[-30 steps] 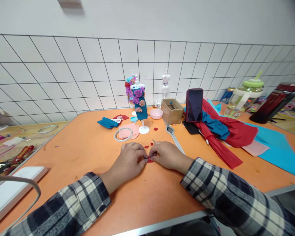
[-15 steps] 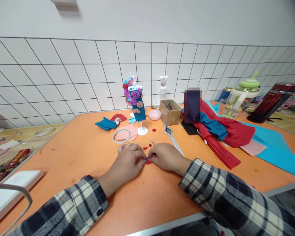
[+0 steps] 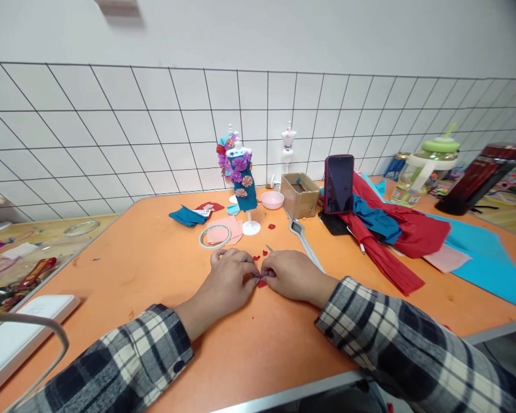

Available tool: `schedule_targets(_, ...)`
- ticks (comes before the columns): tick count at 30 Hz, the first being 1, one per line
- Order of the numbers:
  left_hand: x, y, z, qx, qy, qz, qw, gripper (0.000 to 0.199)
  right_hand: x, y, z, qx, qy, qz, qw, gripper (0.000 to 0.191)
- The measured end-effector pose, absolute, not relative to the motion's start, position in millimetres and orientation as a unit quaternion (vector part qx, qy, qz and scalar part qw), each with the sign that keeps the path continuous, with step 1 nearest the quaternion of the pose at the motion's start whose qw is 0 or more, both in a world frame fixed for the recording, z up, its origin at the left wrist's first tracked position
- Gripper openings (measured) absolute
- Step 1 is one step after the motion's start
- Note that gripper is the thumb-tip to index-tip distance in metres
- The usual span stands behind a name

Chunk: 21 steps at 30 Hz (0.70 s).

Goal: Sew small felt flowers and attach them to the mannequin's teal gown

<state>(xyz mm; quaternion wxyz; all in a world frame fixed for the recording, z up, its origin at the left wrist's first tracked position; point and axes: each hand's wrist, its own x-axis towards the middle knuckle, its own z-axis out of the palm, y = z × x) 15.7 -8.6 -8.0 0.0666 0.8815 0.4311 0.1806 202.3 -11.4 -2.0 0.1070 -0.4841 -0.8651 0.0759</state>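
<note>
Fingertips of my left hand point(image 3: 236, 278) and my right hand point(image 3: 286, 272) meet over the orange table point(image 3: 258, 350). Both are closed in a pinch on a small crumpled red paper piece point(image 3: 262, 283), which the fingers partly cover. A thin pointed metal tip point(image 3: 269, 248) shows just beyond my right hand; the rest of it is hidden. Little red scraps point(image 3: 256, 258) lie in front of the fingers, and another red piece point(image 3: 272, 226) lies farther back. Behind them stands a small dress form point(image 3: 244, 183) in a teal dress with purple and peach paper flowers.
Tape roll point(image 3: 215, 236) and pink paper point(image 3: 236, 226) lie beyond my left hand. A pink bowl point(image 3: 272, 200), a cardboard box point(image 3: 301, 198) and a phone point(image 3: 339, 183) stand at the back. Red crepe paper point(image 3: 417, 229) spreads right, near a green-lidded bottle point(image 3: 434, 160) and dark red flask point(image 3: 484, 178).
The whole view has shifted slightly. Both hands keep their pinch at the red paper piece, with only a small shift of the fingers.
</note>
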Motion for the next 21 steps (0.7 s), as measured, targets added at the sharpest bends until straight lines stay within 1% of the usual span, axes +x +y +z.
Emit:
schedule_targets(3,14.4,-9.6,-6.2,0.888,0.419,0.177,0.065,0.014,202.9,-11.0,-2.6,-0.468,-0.875,0.071,0.105,0.015)
schedule_targets(8,15.3,-11.1,-6.9,0.877,0.431,0.194,0.091,0.014,205.1,-9.9,-2.7,-0.452,-0.882,0.079,0.103,0.014)
schedule_targets(12,16.0,-11.3,-8.0,0.875,0.434,0.191,0.099,0.006,206.5,-8.6,-1.4,-0.441,-0.889,0.084,0.092,0.015)
schedule_targets(17,14.5,-10.1,-8.4,0.88,0.429,0.186,0.084,0.01,207.7,-8.4,0.7,-0.421,-0.9,0.082,0.078,0.015)
schedule_targets(21,14.0,-9.5,-9.2,0.878,0.434,0.187,0.082,0.009,209.9,-7.9,3.5,-0.446,-0.887,0.088,0.08,0.016)
